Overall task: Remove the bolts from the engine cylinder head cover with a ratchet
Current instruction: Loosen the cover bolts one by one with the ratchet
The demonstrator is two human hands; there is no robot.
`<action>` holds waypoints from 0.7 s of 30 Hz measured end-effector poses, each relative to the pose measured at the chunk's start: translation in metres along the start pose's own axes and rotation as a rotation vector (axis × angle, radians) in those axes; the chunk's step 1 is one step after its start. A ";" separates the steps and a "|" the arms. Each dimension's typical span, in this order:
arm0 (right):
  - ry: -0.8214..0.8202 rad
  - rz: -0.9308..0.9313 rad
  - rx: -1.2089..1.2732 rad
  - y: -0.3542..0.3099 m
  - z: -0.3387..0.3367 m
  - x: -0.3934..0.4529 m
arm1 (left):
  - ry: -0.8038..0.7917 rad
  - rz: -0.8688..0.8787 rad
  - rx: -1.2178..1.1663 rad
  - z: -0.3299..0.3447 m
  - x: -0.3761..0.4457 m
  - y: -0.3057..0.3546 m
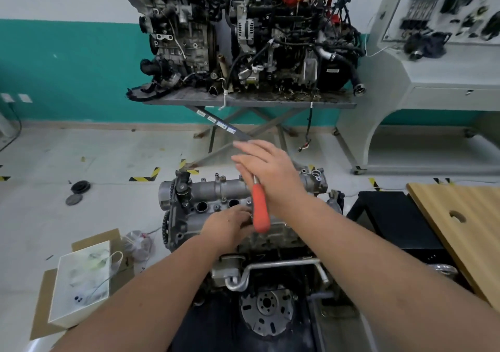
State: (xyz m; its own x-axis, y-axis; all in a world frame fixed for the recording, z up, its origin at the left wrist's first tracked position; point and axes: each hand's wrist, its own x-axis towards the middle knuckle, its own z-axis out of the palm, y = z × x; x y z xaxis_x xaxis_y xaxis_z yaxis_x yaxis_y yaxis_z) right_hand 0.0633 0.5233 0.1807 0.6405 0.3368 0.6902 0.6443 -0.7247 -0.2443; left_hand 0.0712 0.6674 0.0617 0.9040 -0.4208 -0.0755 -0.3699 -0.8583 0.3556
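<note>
The grey cylinder head cover (216,189) tops the engine directly below me. My right hand (270,173) hovers over its far side, fingers stretched forward and blurred. It holds the ratchet (260,211) near the head; the metal shaft vanishes under the palm and the orange handle points back at me. My left hand (230,223) rests on the cover's near side. Its fingertips are curled round a small shiny bolt (251,214) just left of the handle. The ratchet head is hidden.
The engine stands on a dark stand (243,324). A wooden board (465,222) lies on a black box at right. At left, a white box (81,281) sits on cardboard on the floor. Two more engines rest on a scissor table (249,100) ahead.
</note>
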 end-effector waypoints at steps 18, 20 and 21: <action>-0.603 1.081 1.283 -0.018 -0.019 0.043 | 0.004 0.025 -0.039 -0.001 -0.004 0.002; -0.454 1.151 1.507 -0.017 -0.009 0.031 | 0.013 0.018 -0.034 0.000 -0.004 0.002; -0.356 1.182 1.578 -0.017 -0.005 0.028 | 0.011 0.015 -0.034 0.000 -0.004 0.003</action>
State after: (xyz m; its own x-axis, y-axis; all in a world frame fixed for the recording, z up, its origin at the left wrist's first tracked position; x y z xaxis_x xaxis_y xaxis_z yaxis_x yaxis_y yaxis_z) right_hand 0.0682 0.5423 0.2072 0.8553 0.4049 -0.3233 -0.4753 0.3646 -0.8007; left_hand 0.0663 0.6668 0.0633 0.9010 -0.4298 -0.0596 -0.3758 -0.8417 0.3877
